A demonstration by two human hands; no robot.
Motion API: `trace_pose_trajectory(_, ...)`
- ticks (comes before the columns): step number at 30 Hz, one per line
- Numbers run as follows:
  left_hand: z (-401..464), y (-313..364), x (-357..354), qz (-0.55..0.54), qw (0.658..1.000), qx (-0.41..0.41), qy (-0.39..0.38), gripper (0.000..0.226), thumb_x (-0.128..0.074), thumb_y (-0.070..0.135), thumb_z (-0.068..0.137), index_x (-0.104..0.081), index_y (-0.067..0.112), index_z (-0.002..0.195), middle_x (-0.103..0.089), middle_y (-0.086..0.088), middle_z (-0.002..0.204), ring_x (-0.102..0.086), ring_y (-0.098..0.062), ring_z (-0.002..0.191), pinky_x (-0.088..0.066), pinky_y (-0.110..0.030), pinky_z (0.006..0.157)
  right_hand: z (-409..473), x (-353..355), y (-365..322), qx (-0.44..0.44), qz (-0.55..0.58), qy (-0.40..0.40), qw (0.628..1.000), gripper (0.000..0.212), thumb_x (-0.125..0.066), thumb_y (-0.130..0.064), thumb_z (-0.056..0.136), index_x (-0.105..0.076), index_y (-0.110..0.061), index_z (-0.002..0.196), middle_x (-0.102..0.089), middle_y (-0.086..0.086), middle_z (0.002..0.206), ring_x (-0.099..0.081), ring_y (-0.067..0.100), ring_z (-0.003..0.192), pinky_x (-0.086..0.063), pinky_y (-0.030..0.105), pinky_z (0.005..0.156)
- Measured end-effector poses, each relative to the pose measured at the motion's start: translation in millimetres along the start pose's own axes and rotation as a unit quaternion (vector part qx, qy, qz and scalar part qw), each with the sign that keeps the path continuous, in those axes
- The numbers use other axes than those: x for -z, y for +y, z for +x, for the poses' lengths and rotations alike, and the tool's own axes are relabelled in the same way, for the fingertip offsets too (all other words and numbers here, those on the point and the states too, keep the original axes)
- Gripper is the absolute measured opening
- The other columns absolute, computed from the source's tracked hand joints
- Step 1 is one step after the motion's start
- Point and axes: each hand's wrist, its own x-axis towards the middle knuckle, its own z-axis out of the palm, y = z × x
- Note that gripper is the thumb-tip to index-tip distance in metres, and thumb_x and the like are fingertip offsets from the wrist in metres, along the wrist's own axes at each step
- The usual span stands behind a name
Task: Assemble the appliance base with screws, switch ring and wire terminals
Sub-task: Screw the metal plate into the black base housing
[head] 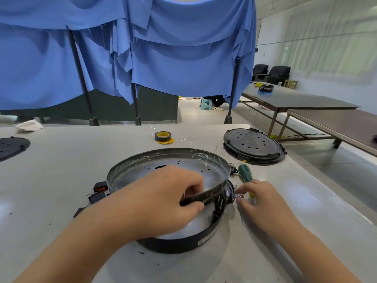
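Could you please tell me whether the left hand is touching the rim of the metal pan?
Touching. The head view shows the left hand with its fingers curled over the near rim of the metal pan, thumb pressed against the rim's outside.

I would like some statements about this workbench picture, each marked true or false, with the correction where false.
1. The left hand grips the rim of the metal pan. True.
2. The screwdriver with the green handle is held in the right hand. False: it lies on the table, just beyond that hand's fingers.
3. A roll of tape lies on the table beyond the pan. True.
4. The black perforated cover sits on top of the pan. False: it lies apart, on the table to the right of it.
5. The right hand is at the pan's right side. True.
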Motion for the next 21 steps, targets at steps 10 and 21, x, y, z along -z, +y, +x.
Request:
trace_pose_trajectory(10,0,-2,-8,0.037,0.999,0.016,-0.027,0.012,-0.058,0.037,0.089,-0.057,0.027,0.082,-0.054,0.010,0.074,-0.050,-0.006,0.072,-0.035,-0.019,0.058,30,1,-9,-0.018,-0.127,-0.080,0.989,0.011,-0.061,-0.037,0.086,-0.068,-0.030,0.088,-0.059,-0.006,0.092,-0.047,0.018,0.095,-0.042,0.030,0.081)
trace_pose_trajectory(21,2,6,-24,0.063,0.996,0.002,-0.070,0.014,-0.057,0.035,0.090,-0.053,0.023,0.084,-0.055,0.009,0.083,-0.052,-0.012,0.087,-0.039,-0.019,0.065,43,2,-11,-0.030,-0.203,-0.152,0.967,0.033,-0.055,-0.033,0.087,-0.041,-0.031,0.057,-0.040,-0.014,0.065,-0.037,0.017,0.083,-0.024,0.031,0.076)
